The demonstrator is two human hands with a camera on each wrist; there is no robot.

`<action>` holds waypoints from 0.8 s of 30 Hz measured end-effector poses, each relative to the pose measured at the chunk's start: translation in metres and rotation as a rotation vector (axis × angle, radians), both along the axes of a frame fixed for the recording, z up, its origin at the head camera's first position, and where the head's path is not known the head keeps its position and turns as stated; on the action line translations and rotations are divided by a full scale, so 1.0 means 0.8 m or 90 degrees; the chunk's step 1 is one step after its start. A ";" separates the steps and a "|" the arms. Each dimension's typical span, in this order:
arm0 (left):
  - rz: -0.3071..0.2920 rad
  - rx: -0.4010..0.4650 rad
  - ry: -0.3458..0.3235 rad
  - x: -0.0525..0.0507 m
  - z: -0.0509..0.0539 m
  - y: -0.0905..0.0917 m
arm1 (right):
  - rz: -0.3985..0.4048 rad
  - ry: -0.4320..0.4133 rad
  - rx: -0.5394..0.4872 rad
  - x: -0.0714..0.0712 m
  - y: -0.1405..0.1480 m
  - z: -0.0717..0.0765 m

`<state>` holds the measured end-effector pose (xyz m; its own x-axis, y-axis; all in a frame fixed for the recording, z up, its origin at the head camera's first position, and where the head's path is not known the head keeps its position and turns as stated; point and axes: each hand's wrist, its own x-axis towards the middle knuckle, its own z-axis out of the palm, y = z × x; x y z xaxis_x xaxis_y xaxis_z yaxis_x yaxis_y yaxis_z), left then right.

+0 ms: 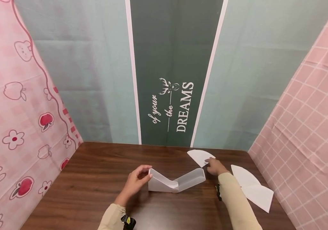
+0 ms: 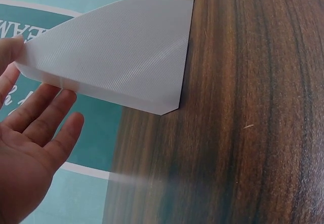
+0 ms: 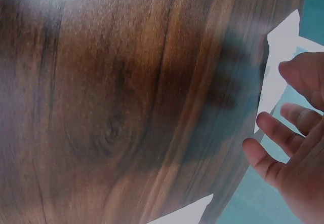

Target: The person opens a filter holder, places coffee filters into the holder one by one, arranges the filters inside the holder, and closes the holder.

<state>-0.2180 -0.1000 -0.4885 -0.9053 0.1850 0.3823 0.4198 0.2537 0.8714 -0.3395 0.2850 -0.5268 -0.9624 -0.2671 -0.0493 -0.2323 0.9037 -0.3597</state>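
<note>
A translucent, V-shaped plastic piece [image 1: 164,185] stands on the table, its two arms angled apart. My left hand [image 1: 136,182] grips its left end; in the left wrist view, the thumb and fingers of the left hand [image 2: 35,138] lie around the end of the ridged plastic piece [image 2: 116,51]. Farther back on the right, my right hand [image 1: 216,166] has its fingers at the near corner of a white fan-shaped piece [image 1: 199,156]. In the right wrist view the fingers of the right hand [image 3: 293,133] are spread and fairly straight, the thumb over the white piece [image 3: 278,57].
Two more white wedge-shaped pieces, one behind [image 1: 244,175] and one nearer [image 1: 259,195], lie right of my right forearm on the wooden table [image 1: 95,179]. Green cloth [image 1: 95,80] hangs behind the table, with pink patterned cloth at both sides.
</note>
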 end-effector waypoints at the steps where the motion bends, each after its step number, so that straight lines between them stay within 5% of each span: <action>1: 0.001 0.001 0.001 -0.001 0.000 0.000 | 0.000 -0.004 0.001 0.000 -0.001 0.001; 8: -0.004 0.000 -0.043 -0.003 0.001 -0.002 | -0.034 -0.053 0.015 0.003 -0.006 0.005; 15: 0.004 0.004 -0.041 -0.020 -0.038 -0.004 | -0.036 -0.056 0.039 0.003 -0.004 -0.007; 24: -0.002 0.009 -0.025 -0.023 -0.044 -0.006 | -0.039 -0.048 0.018 0.003 -0.002 -0.009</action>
<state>-0.2361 -0.1048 -0.5235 -0.9192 0.1821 0.3492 0.3860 0.2405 0.8906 -0.3370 0.2836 -0.5336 -0.9701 -0.2055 -0.1295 -0.1494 0.9251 -0.3490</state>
